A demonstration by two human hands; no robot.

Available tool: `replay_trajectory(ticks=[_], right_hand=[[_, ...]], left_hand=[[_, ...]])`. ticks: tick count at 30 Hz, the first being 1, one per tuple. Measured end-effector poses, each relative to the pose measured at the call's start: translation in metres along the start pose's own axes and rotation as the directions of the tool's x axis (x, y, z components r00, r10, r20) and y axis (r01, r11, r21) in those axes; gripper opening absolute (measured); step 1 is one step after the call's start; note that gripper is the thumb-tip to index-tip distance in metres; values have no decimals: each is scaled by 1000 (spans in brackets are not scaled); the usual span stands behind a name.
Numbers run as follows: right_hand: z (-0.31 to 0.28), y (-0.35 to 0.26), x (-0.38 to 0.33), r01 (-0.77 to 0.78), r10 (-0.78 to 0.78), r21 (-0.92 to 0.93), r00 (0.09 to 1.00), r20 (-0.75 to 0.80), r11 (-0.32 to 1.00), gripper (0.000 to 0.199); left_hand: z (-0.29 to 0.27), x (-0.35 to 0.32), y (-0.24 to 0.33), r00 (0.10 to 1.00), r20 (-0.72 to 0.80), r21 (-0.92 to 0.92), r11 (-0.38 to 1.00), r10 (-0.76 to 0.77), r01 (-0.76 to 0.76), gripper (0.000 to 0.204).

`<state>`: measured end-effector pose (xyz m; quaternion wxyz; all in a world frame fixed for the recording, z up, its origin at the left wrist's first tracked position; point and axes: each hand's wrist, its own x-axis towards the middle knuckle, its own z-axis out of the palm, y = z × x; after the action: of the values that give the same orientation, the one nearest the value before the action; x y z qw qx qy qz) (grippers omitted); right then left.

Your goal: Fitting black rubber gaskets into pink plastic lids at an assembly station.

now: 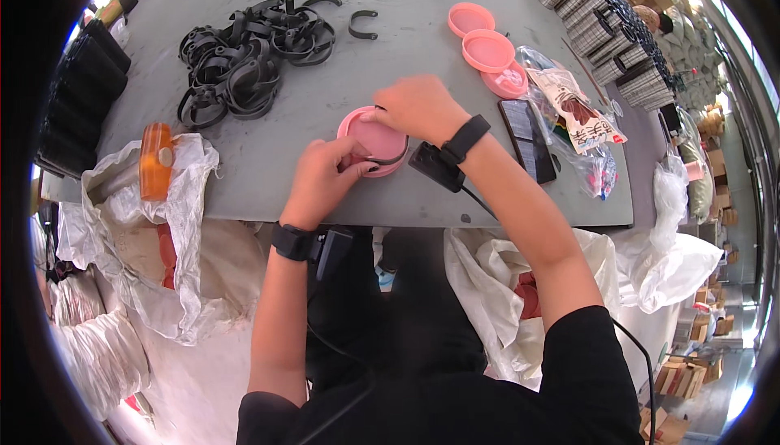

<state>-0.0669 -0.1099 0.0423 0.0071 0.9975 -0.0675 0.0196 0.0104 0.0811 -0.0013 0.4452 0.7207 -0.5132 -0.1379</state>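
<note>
We find the pink dish (380, 138) on the counter (276, 173), the left hand (323, 178) pinching a black band (398, 160) at its near rim, the right hand (424, 108) curled over its far edge, hold unclear. We judge band-fitting underway; the next move calls for even pressure.

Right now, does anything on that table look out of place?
Perhaps the phone and printed packet, right of the right hand: they look unlike the black bands and pink dishes on the table. I see no spill.
</note>
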Motion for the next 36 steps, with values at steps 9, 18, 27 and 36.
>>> replay_trajectory(ticks=[9, 18, 27, 36], right_hand=[[-3, 16, 4, 171, -170, 53, 985, -21, 984, 36], [-15, 13, 7, 201, -211, 72, 961, 179, 977, 25], [-15, 1, -4, 161, -137, -104, 969, 204, 981, 21], [-5, 67, -166, -470, 854, 716, 352, -383, 515, 21]], left_hand=[[7, 3, -1, 994, -56, -67, 993, 97, -101, 16], [2, 1, -4, 996, -10, -103, 990, 94, -95, 16], [6, 2, -4, 997, -19, -184, 980, 70, -72, 19], [3, -3, -5, 999, -48, -83, 996, 10, -14, 21]])
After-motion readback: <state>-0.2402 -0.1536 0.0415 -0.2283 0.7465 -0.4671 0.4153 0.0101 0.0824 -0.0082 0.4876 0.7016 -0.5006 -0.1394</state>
